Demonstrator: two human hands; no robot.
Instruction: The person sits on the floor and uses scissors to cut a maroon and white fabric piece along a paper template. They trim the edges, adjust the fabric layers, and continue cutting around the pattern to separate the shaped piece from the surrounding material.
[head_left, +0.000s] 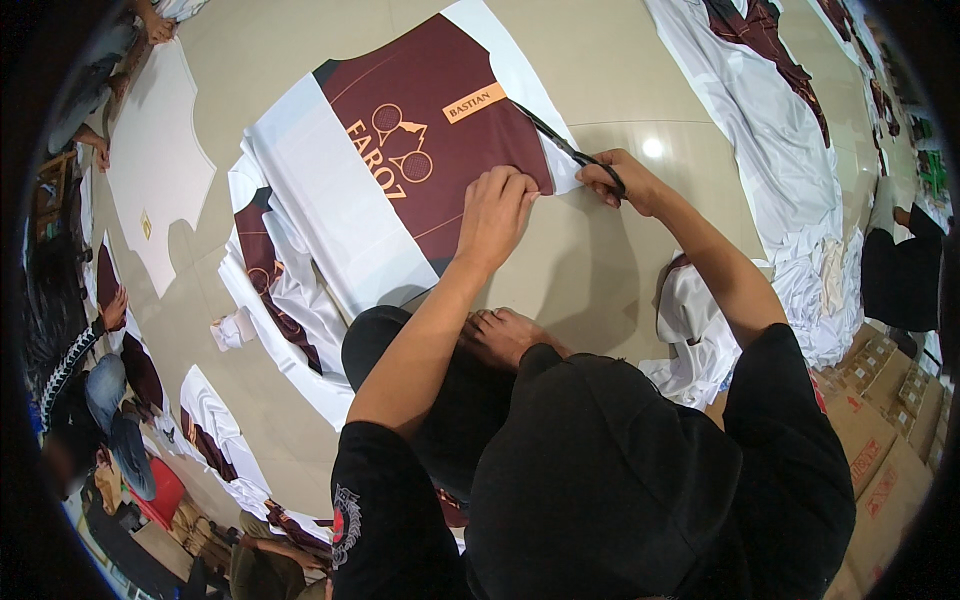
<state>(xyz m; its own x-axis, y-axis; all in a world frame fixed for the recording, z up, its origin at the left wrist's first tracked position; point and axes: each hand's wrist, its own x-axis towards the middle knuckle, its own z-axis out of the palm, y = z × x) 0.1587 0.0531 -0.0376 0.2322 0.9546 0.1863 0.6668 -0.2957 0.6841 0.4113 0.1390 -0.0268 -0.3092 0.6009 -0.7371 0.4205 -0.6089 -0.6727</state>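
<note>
A maroon printed fabric panel [465, 60] with white borders lies on the floor in front of me. Its print shows crossed rackets and an orange strip. My left hand [497, 215] bears down on the panel's near right part, fingers bent and together at the cloth edge. In my right hand [622, 182] are black-handled scissors [560, 143], fingers through the loops. Their blades point up and left along the panel's right edge, by the white margin. Whether the blades are parted is hard to tell.
More maroon-and-white cloth [290, 270] lies at my left. White fabric [715, 110] is heaped along the right, above cardboard boxes [870, 440]. A person's hand [157, 27] is near a white shirt-shaped sheet [160, 150] at far left. My bare foot [505, 333] rests below the panel.
</note>
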